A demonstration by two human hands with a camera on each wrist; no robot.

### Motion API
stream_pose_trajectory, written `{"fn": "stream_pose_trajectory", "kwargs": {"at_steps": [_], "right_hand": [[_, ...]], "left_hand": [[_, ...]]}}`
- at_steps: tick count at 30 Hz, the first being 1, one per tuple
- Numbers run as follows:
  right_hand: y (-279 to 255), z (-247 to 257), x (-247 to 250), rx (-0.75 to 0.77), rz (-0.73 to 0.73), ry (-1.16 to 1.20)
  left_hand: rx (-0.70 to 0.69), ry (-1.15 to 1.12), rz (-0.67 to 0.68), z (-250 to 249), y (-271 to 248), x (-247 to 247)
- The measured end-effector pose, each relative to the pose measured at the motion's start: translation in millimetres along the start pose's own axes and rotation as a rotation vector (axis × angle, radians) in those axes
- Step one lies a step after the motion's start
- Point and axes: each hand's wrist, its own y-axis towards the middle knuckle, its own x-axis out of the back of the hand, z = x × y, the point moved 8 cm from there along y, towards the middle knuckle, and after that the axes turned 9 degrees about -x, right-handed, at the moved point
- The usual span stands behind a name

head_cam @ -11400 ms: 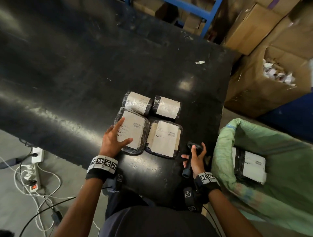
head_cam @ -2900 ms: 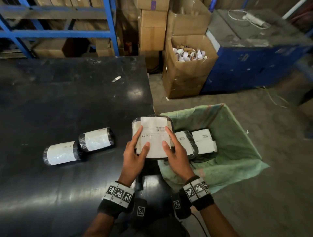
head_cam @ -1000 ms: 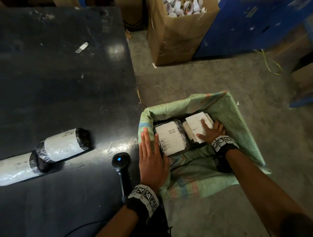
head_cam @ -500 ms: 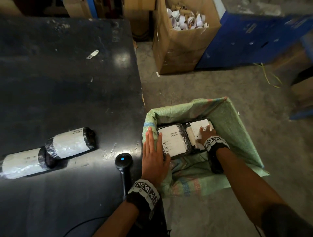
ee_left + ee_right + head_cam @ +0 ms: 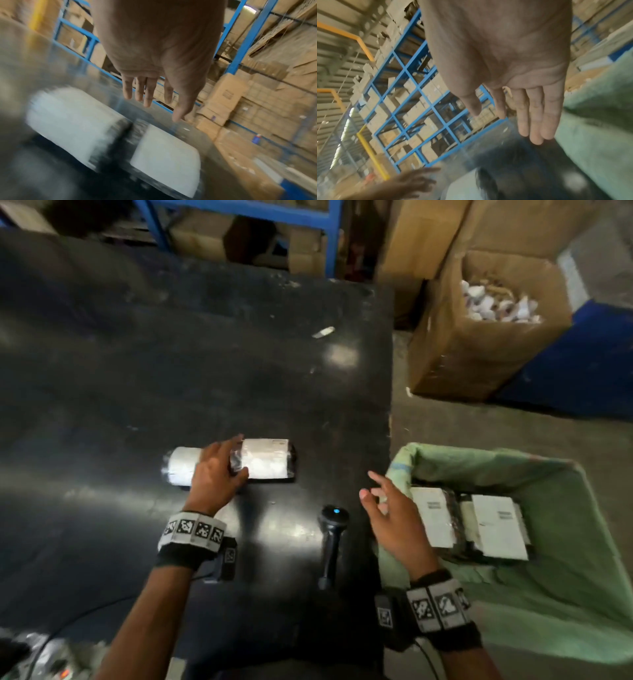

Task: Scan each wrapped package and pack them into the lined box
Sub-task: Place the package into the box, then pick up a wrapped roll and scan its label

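Observation:
Two rolled packages in black wrap with white labels lie end to end on the black table (image 5: 102, 405): the left roll (image 5: 178, 467) and the right roll (image 5: 269, 462). My left hand (image 5: 222, 463) hovers over where they meet, fingers straight; in the left wrist view the hand (image 5: 150, 102) is above the blurred rolls (image 5: 68, 119) and not touching them. My right hand (image 5: 380, 498) is open and empty over the table's right edge, beside the green-lined box (image 5: 582, 542). Two flat labelled packages (image 5: 433, 518) (image 5: 498, 527) lie in the box. The black scanner (image 5: 332, 539) lies between my hands.
An open cardboard box (image 5: 462, 364) of paper scraps stands on the floor beyond the lined box. Blue racking (image 5: 329, 241) with cartons runs behind the table. A small white scrap (image 5: 323, 332) lies on the far part of the table. Cables hang at the table's near left.
Both hands have left the lined box. The left hand swung left over the two rolls on the table; the right hand rose out toward the table edge. The flat packages stay in the box.

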Motion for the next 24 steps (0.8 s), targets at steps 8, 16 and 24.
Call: {"fn": "stream_pose_trajectory", "kwargs": {"at_steps": [8,16,24], "right_hand": [[1.7,-53.0,-108.1,-0.297,0.089,-0.157],[-5.1,-73.6,-147.6,-0.414,0.108,0.594],[-18.4,-42.5,-129.1,-0.34,0.137,0.673]], "left_hand": [[0.17,0.358,0.367,121.0,9.3,32.7],[0.071,0.253,0.4,143.2,20.2,24.0],[0.14,0.03,-0.023,108.8,-42.6,90.6]]}}
